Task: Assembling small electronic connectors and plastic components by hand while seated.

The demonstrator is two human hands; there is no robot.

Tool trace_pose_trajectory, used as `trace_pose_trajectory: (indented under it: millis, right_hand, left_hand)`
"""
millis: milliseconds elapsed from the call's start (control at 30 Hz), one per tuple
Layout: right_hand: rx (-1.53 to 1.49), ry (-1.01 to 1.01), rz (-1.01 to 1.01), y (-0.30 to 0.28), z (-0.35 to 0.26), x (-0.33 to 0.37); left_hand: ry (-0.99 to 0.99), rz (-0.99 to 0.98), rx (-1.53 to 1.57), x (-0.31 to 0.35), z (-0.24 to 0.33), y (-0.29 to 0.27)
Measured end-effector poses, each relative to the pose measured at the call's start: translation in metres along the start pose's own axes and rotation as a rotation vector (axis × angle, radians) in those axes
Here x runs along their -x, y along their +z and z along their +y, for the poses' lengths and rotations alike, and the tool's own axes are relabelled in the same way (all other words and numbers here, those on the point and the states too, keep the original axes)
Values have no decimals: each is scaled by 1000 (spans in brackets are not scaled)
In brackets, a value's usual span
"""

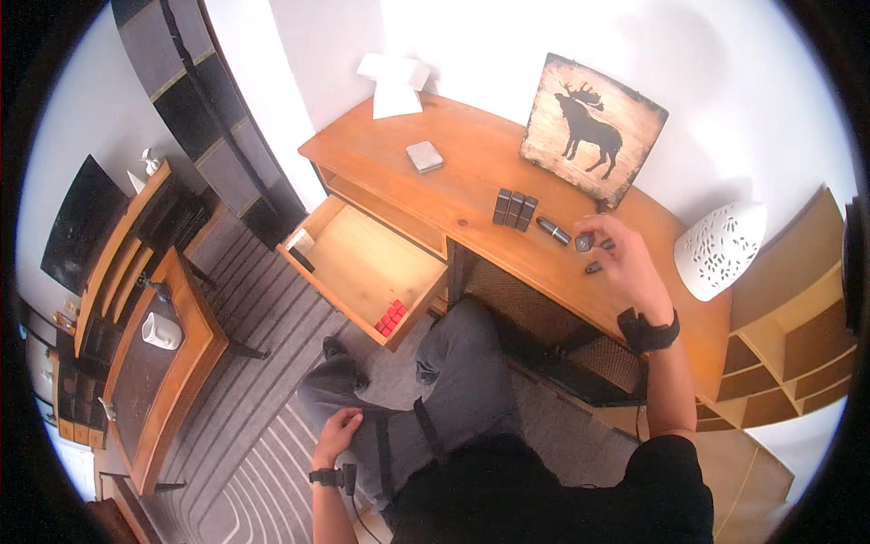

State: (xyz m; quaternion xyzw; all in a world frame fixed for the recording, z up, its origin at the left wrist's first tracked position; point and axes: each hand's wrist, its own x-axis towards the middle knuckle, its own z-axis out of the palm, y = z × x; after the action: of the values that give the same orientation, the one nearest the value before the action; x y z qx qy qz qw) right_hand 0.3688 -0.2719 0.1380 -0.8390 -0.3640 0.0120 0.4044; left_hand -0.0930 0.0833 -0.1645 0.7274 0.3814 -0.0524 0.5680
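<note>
My right hand [620, 258] is over the desk, its fingers bent and closed around a small black tube [607, 244]. Just by the fingertips is a dark squarish piece [584, 242], and a short black piece [594, 267] lies beneath the hand. To the left rests a black tube with a silver band [553, 231], which looks like a lipstick. Several similar dark tubes [514, 209] form a row beside it. My left hand [337, 433] lies on my thigh, fingers stretched out and holding nothing.
An open drawer [362, 258] juts from the wooden desk [471, 154], with several red pieces [391, 317] in one corner. On the desk stand a moose picture [594, 131], a white perforated lamp [722, 249], grey coasters [424, 157] and a white angular object [396, 86].
</note>
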Motion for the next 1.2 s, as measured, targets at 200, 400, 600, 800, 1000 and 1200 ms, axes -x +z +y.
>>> trace_pose_trajectory:
  millis: [200, 400, 600, 800, 1000, 1200]
  right_hand:
    - [-604, -16, -429, 109, -23, 47]
    - [-1016, 147, -915, 262, -65, 94]
    - [-943, 171, -958, 327, -76, 117]
    - [-847, 183, -1073, 297, -97, 105]
    - [-1073, 349, -1080, 292, -80, 99]
    - [-1319, 548, -1171, 291, -82, 102]
  left_hand:
    - [195, 19, 81, 16, 91, 18]
    - [490, 34, 502, 35, 165, 59]
    - [427, 43, 833, 48, 147, 64]
    - [391, 382, 943, 51, 150, 42]
    - [284, 338, 831, 50, 119, -8]
    - [280, -28, 735, 69, 167, 30]
